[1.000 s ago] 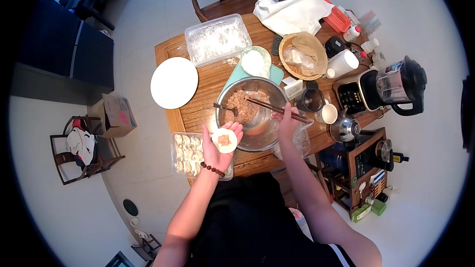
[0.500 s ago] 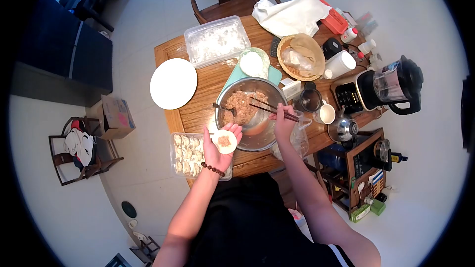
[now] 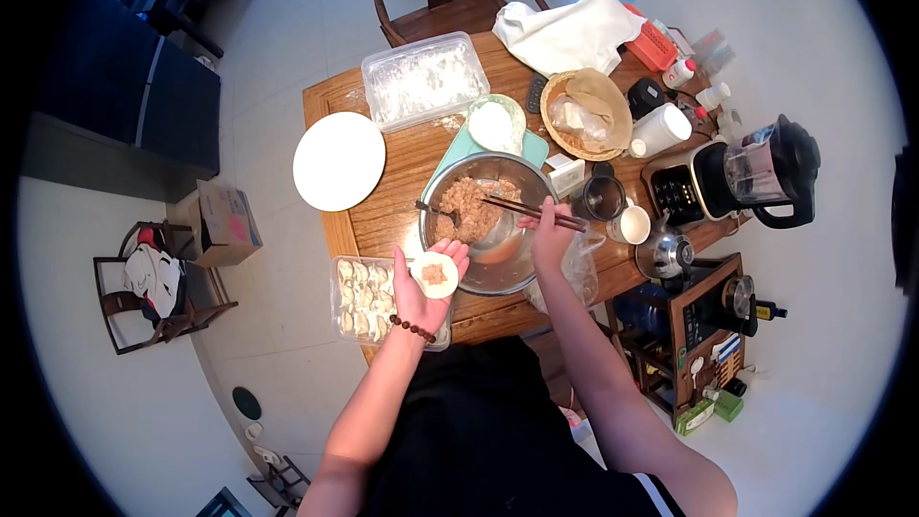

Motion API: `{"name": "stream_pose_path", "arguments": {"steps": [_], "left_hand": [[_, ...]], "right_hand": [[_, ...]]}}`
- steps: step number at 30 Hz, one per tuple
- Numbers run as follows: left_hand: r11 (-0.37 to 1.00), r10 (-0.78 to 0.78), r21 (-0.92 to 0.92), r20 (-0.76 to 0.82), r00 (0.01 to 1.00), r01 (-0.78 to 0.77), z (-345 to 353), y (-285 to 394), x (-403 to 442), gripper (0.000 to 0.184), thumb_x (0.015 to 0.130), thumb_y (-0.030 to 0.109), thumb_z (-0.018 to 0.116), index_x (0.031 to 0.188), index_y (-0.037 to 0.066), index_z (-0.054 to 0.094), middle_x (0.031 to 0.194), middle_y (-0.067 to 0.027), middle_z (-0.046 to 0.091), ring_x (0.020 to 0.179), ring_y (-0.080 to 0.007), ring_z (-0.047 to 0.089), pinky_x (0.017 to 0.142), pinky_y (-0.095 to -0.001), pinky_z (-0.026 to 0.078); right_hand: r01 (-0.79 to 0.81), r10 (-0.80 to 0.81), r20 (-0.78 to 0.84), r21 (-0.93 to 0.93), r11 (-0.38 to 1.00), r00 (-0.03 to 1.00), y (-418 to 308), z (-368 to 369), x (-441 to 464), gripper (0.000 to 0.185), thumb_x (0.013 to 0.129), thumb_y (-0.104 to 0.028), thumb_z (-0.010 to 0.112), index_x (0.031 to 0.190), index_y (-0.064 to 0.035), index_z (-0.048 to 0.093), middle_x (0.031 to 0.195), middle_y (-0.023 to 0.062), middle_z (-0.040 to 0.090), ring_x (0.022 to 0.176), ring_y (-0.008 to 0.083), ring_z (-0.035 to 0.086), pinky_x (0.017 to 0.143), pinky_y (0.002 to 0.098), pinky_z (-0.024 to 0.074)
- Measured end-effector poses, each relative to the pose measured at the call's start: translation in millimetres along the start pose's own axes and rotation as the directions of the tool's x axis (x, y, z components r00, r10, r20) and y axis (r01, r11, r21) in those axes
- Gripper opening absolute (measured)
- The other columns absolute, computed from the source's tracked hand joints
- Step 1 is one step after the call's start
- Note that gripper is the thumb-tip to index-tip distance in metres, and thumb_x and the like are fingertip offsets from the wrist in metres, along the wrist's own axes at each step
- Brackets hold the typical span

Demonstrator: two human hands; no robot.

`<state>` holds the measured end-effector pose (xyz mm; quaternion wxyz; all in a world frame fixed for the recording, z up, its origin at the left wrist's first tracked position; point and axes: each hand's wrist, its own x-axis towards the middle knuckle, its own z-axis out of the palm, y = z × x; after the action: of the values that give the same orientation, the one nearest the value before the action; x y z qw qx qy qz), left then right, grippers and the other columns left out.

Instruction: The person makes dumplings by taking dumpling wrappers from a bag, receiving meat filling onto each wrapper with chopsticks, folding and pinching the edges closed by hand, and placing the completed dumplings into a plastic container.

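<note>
On the upturned palm of my left hand [image 3: 414, 292] lies a round dumpling wrapper [image 3: 437, 284], with a small lump of meat filling [image 3: 434, 274] at its middle. My right hand [image 3: 550, 237] grips a pair of dark chopsticks [image 3: 536, 212], their tips over the minced meat [image 3: 471, 203]. That meat sits in a large steel bowl [image 3: 498, 278], where a dark-handled spoon [image 3: 440, 212] also rests. Below and left of the bowl, partly covered by my left hand and wrist, a clear plastic tray [image 3: 337, 325] holds several folded dumplings [image 3: 360, 297].
Beyond the bowl are a floured plastic container [image 3: 421, 81], a white plate [image 3: 339, 162] and a small bowl of white powder [image 3: 492, 124]. On the right stand a basket [image 3: 586, 148], a mug [image 3: 629, 224], a kettle [image 3: 664, 257] and a blender [image 3: 766, 172].
The chopstick tips have come closer together over the meat. My left hand keeps the wrapper in nearly the same place; the whole view has shifted slightly.
</note>
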<state>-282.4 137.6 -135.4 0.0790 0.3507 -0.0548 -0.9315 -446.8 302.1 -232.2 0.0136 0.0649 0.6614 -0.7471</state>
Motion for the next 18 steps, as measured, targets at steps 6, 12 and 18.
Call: {"name": "stream_pose_path", "arguments": {"steps": [6, 12, 18], "left_hand": [[1.0, 0.003, 0.012, -0.009, 1.0, -0.003, 0, -1, 4, 0.084, 0.103, 0.066, 0.035, 0.136, -0.01, 0.047, 0.14, -0.0262, 0.053, 0.133, -0.0388, 0.053, 0.113, -0.0474, 0.047], [0.999, 0.012, 0.03, 0.001, 1.0, -0.012, 4, -3, 17, 0.084, 0.104, 0.066, 0.033, 0.137, -0.01, 0.047, 0.141, -0.0268, 0.053, 0.134, -0.0391, 0.052, 0.112, -0.0475, 0.047], [0.998, 0.055, 0.033, 0.007, 0.998, -0.056, 22, -1, 21, 0.081, 0.105, 0.065, 0.029, 0.135, -0.007, 0.05, 0.14, -0.0255, 0.054, 0.13, -0.0378, 0.055, 0.113, -0.0473, 0.045]], "right_hand": [[-0.066, 0.077, -0.063, 0.164, 0.984, 0.995, -28, -12, -2, 0.028, 0.106, -0.022, 0.056, 0.086, -0.004, 0.047, 0.07, 0.0149, 0.065, 0.056, 0.0201, 0.067, 0.053, 0.032, 0.0571], [-0.176, 0.177, 0.033, 0.388, 0.905, 0.984, -92, -17, -23, 0.026, 0.107, -0.02, 0.054, 0.087, -0.0046, 0.049, 0.072, 0.0114, 0.063, 0.058, 0.0198, 0.064, 0.055, 0.0321, 0.0568], [-0.239, 0.154, 0.237, 0.389, 0.89, 0.959, -140, -18, -56, 0.023, 0.108, -0.017, 0.051, 0.088, -0.0047, 0.049, 0.074, 0.0112, 0.061, 0.057, 0.0211, 0.063, 0.05, 0.0328, 0.0537]]}}
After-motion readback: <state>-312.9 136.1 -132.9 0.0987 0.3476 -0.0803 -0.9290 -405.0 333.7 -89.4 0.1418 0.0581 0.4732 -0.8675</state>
